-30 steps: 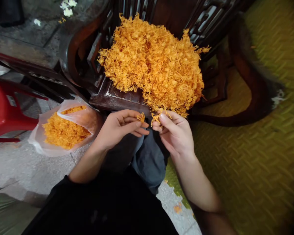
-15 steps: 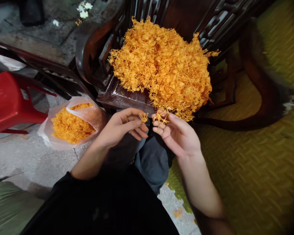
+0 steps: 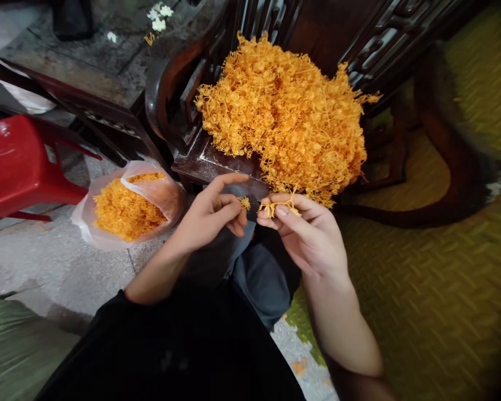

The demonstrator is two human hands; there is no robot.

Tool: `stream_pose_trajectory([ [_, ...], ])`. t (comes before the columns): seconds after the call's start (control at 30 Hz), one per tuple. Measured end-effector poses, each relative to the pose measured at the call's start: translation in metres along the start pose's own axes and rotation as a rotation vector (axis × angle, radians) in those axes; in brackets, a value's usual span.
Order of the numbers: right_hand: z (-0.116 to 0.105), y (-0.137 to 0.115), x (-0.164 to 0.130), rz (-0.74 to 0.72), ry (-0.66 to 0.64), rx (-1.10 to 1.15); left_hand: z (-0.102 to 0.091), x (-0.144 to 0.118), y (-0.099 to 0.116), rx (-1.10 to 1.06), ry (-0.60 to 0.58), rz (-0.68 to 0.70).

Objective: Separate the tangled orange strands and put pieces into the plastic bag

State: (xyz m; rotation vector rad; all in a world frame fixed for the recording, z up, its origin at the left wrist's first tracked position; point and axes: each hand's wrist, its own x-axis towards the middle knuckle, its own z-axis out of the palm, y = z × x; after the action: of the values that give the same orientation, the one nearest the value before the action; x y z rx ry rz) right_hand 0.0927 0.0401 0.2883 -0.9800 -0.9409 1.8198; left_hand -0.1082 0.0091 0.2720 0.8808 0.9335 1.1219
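Note:
My left hand [image 3: 211,214] has a small orange flower piece [image 3: 245,203] between thumb and fingers, with the index finger stretched out above it. Just to its right, my right hand [image 3: 317,239] pinches a thin-stemmed orange flower sprig [image 3: 269,209] with thumb and fingertips. The two hands are close but apart, above my lap. In front of them a large heap of orange flowers [image 3: 292,117] rests on the dark wooden chair [image 3: 229,164], spilling over the seat's front edge.
On the floor at left, an open plastic bag [image 3: 84,229] holds more orange flowers [image 3: 127,209]. Beside it stands a red plastic stool [image 3: 20,167]. White flowers [image 3: 158,24] lie on a dark table [image 3: 79,75] behind. A patterned yellow-green mat [image 3: 434,289] covers the right.
My right hand has turned, its thumb now across the sprig. My left index finger has straightened away from the flower piece. The whole view has shifted slightly.

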Motion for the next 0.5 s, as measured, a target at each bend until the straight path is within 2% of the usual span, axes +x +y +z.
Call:
stream_pose_trajectory([
  [0.13,-0.006,0.01,0.001,-0.109,0.016,-0.083,-0.003,-0.004,0.002,0.073,-0.007,0.032],
  [0.37,-0.009,0.014,0.002,-0.324,-0.036,-0.266,-0.007,-0.007,0.0,0.16,-0.033,0.091],
  [0.5,-0.011,0.013,0.0,-0.445,-0.019,-0.463,-0.011,-0.01,0.0,0.206,-0.077,0.131],
])
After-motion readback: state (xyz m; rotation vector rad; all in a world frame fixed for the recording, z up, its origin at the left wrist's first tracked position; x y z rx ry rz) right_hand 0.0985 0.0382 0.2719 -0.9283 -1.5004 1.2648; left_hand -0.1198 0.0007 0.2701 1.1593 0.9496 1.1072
